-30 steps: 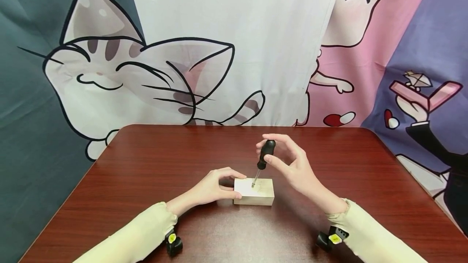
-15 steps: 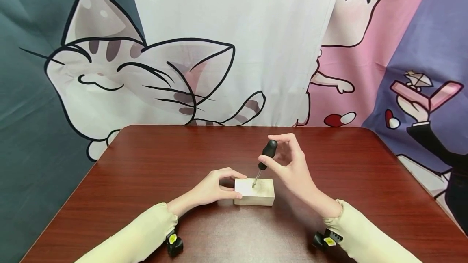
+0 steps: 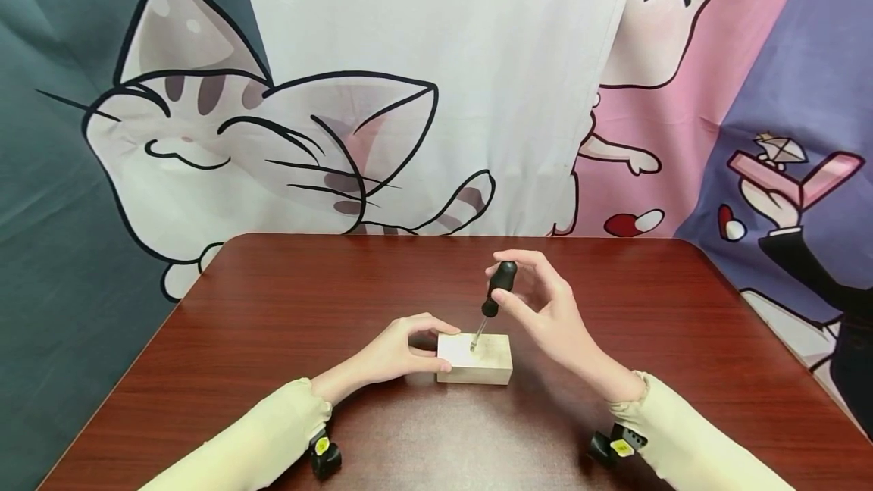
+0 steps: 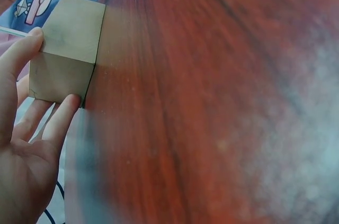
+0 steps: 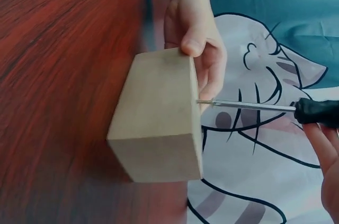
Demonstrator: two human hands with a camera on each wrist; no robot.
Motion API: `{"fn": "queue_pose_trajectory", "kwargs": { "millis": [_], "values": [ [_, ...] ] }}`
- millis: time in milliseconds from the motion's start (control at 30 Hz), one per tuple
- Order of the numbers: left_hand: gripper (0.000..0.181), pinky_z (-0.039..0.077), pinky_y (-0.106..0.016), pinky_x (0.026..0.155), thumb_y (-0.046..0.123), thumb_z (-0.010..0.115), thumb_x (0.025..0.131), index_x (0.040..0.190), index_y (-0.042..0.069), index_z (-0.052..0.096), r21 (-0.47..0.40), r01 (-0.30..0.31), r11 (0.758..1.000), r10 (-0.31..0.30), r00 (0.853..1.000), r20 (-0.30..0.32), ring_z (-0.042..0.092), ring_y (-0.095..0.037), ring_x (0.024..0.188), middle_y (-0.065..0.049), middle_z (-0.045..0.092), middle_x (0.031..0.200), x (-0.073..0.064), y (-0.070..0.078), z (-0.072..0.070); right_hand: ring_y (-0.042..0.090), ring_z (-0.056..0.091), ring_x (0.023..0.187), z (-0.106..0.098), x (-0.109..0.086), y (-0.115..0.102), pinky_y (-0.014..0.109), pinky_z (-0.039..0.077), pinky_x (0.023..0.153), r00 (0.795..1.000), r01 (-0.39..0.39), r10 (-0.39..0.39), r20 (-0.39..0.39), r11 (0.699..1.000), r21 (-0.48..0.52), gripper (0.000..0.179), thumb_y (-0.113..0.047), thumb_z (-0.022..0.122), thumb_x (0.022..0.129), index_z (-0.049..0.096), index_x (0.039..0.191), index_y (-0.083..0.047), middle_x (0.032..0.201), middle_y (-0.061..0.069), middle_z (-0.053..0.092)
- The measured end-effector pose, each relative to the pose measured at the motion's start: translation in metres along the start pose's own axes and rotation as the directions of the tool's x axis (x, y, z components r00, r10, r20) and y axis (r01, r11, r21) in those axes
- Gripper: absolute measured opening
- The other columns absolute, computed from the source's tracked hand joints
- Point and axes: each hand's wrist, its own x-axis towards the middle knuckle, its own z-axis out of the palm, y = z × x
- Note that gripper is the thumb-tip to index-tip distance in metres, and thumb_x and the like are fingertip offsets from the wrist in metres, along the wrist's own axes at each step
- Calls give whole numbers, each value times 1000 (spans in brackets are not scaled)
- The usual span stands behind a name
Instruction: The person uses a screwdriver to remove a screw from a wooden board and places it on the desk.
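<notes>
A pale wooden block lies on the table, gripped at its left end by my left hand, thumb on the near side and fingers on the far side. My right hand holds the black handle of a screwdriver between thumb and fingers. The screwdriver leans slightly right, its metal shaft running down to the block's top face. In the right wrist view, the shaft's tip meets a small screw standing out of that face. The left wrist view shows the block's end between my left thumb and fingers.
The dark red wooden table extends around the block on all sides. Behind it hangs a cloth backdrop with cartoon drawings. A black wrist camera sits below the left sleeve, another camera below the right one.
My right hand turned about the screwdriver handle, its thumb swinging left across it and then back right. The block and my left hand stay practically where they were.
</notes>
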Motion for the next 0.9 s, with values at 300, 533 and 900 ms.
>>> {"fn": "queue_pose_trajectory", "kwargs": {
  "millis": [300, 533, 900],
  "values": [
    [47, 58, -28, 87, 24, 83, 80, 124, 24, 66, 0, 9, 1000, -9, 1000, -2, 61, -11, 110, 1, 66, 118, 0, 0, 0, 9, 67, 94, 9, -4, 2, 22, 57, 82, 995, 88, -88, -44, 996, 17, 50, 12, 61, 90, 41, 136, 2, 116, 2, 65],
    [47, 57, -26, 87, 24, 83, 80, 124, 25, 66, -2, 6, 1000, -6, 1000, 0, 60, -12, 111, 1, 65, 119, 1, -1, 1, 8, 66, 72, 6, -2, -3, 21, 55, 66, 990, -32, 17, -140, 994, -102, 53, 3, 77, 81, 53, 127, -7, 91, 5, 64],
    [46, 58, -27, 87, 24, 83, 80, 124, 23, 67, 4, -8, 1000, 8, 1000, -10, 61, -11, 110, 0, 66, 119, 0, -1, 1, 9, 70, 76, 0, 2, -7, 23, 57, 70, 994, -58, 49, -97, 994, -90, 48, -1, 79, 81, 58, 123, -7, 91, 1, 71]
  ]
}}
